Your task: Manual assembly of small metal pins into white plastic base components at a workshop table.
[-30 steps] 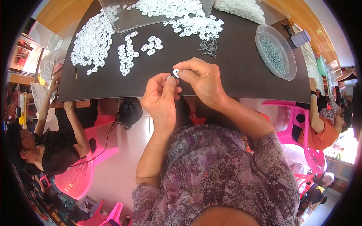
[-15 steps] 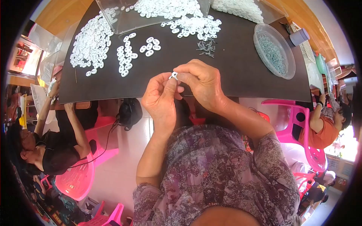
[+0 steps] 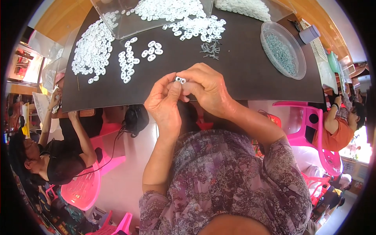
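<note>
Just above the table's near edge, a small white oval plastic piece with two holes (image 3: 180, 80) is pinched between both hands. My left hand (image 3: 165, 102) grips it from the left, thumb pointing up against it. From the right, my right hand (image 3: 209, 88) holds its other side with thumb and bent forefinger. Beyond the hands lie a small group of like white pieces (image 3: 151, 51) and a longer cluster (image 3: 127, 64). A little heap of thin grey screws (image 3: 210, 49) sits ahead, right of centre. Whether a screw is in the held piece cannot be made out.
A large pile of white pieces (image 3: 92, 51) covers the table's left; another pile (image 3: 201, 28) lies by a clear plastic tray (image 3: 131, 34). At right stands a round clear dish (image 3: 302, 67) of screws. Co-workers sit left and right, near pink chairs (image 3: 84, 188).
The white piece has been turned between my fingers, and its two holes now show plainly. Both hands stay together in nearly the same place; the whole view has shifted slightly.
</note>
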The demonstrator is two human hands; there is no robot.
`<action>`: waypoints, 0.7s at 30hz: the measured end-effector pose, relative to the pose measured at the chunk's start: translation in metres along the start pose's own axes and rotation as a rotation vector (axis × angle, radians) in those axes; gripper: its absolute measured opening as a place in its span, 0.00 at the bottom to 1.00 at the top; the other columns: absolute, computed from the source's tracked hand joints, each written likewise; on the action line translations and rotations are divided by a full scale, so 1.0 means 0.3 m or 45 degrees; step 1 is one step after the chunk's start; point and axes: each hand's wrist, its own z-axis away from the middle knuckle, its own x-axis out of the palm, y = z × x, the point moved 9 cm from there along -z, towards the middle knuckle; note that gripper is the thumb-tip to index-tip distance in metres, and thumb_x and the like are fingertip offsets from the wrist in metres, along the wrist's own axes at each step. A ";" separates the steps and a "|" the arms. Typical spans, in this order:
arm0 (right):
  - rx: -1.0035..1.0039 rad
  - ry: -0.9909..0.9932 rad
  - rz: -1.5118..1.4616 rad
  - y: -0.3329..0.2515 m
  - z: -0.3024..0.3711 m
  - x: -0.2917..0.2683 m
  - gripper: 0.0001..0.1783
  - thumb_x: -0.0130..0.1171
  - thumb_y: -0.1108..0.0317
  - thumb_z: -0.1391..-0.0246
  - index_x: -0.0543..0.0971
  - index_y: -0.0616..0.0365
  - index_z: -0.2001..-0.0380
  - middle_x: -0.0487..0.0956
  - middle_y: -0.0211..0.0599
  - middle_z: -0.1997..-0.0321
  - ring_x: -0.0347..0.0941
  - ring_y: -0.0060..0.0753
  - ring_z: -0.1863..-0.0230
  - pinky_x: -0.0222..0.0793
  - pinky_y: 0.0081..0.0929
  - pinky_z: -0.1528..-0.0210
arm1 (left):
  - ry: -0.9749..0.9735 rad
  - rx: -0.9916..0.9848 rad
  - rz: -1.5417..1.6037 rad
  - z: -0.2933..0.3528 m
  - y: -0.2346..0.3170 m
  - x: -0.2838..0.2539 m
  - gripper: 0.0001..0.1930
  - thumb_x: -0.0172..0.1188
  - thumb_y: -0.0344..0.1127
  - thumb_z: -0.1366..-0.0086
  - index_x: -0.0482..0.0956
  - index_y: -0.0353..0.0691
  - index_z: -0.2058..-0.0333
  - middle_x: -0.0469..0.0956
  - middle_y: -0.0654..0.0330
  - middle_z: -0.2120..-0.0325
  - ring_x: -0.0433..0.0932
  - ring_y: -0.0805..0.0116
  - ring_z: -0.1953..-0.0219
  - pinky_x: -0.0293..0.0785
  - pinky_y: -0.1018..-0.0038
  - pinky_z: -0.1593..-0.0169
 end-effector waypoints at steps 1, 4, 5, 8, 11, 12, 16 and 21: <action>0.001 0.001 -0.001 -0.003 0.002 0.000 0.11 0.60 0.79 0.59 0.78 0.61 0.67 0.75 0.38 0.73 0.71 0.40 0.69 0.68 0.32 0.68 | 0.027 -0.002 0.000 -0.002 -0.002 -0.008 0.08 0.56 0.23 0.39 0.75 0.26 0.61 0.77 0.58 0.75 0.75 0.75 0.77 0.72 0.81 0.74; -0.102 0.002 0.102 -0.035 0.005 0.000 0.14 0.61 0.78 0.61 0.78 0.62 0.65 0.75 0.38 0.70 0.70 0.40 0.67 0.68 0.33 0.66 | 0.148 -0.055 0.024 -0.004 -0.002 -0.019 0.07 0.57 0.22 0.41 0.77 0.27 0.64 0.78 0.58 0.74 0.75 0.75 0.76 0.75 0.80 0.74; -0.140 0.006 0.156 -0.042 0.006 0.003 0.15 0.61 0.77 0.62 0.78 0.62 0.65 0.75 0.38 0.69 0.70 0.40 0.66 0.68 0.33 0.66 | 0.148 -0.055 0.023 -0.004 0.002 -0.014 0.07 0.57 0.22 0.41 0.77 0.27 0.64 0.78 0.58 0.74 0.75 0.75 0.76 0.75 0.80 0.74; -0.210 0.033 0.235 -0.050 0.006 0.003 0.16 0.62 0.76 0.64 0.78 0.61 0.65 0.75 0.38 0.68 0.69 0.40 0.67 0.68 0.32 0.66 | 0.174 -0.082 0.045 -0.002 0.005 -0.007 0.06 0.56 0.21 0.41 0.77 0.28 0.64 0.78 0.59 0.73 0.76 0.76 0.75 0.74 0.82 0.72; -0.212 0.071 0.241 -0.053 0.008 0.000 0.16 0.62 0.76 0.64 0.78 0.62 0.66 0.75 0.38 0.69 0.69 0.39 0.67 0.68 0.32 0.66 | 0.171 -0.077 0.053 0.001 0.007 -0.005 0.06 0.56 0.21 0.41 0.77 0.28 0.64 0.78 0.58 0.73 0.76 0.76 0.75 0.74 0.82 0.72; -0.183 0.085 0.221 -0.047 0.007 -0.002 0.15 0.62 0.76 0.64 0.77 0.62 0.67 0.75 0.38 0.69 0.69 0.39 0.67 0.68 0.31 0.66 | 0.168 -0.077 0.034 0.001 0.007 -0.009 0.06 0.56 0.21 0.41 0.77 0.28 0.64 0.78 0.58 0.73 0.76 0.76 0.75 0.74 0.82 0.72; -0.186 0.086 0.241 -0.049 0.008 -0.003 0.14 0.62 0.76 0.64 0.77 0.61 0.68 0.75 0.38 0.70 0.69 0.39 0.68 0.68 0.31 0.67 | 0.184 -0.077 0.034 0.006 0.018 -0.011 0.05 0.56 0.22 0.41 0.77 0.28 0.65 0.78 0.58 0.74 0.75 0.75 0.76 0.74 0.81 0.72; -0.303 0.075 0.326 -0.079 0.012 0.009 0.15 0.62 0.78 0.63 0.77 0.64 0.66 0.76 0.39 0.68 0.70 0.37 0.71 0.68 0.29 0.71 | 0.152 -0.095 0.047 0.002 -0.001 -0.028 0.06 0.57 0.22 0.41 0.76 0.27 0.65 0.76 0.60 0.76 0.73 0.76 0.77 0.70 0.81 0.72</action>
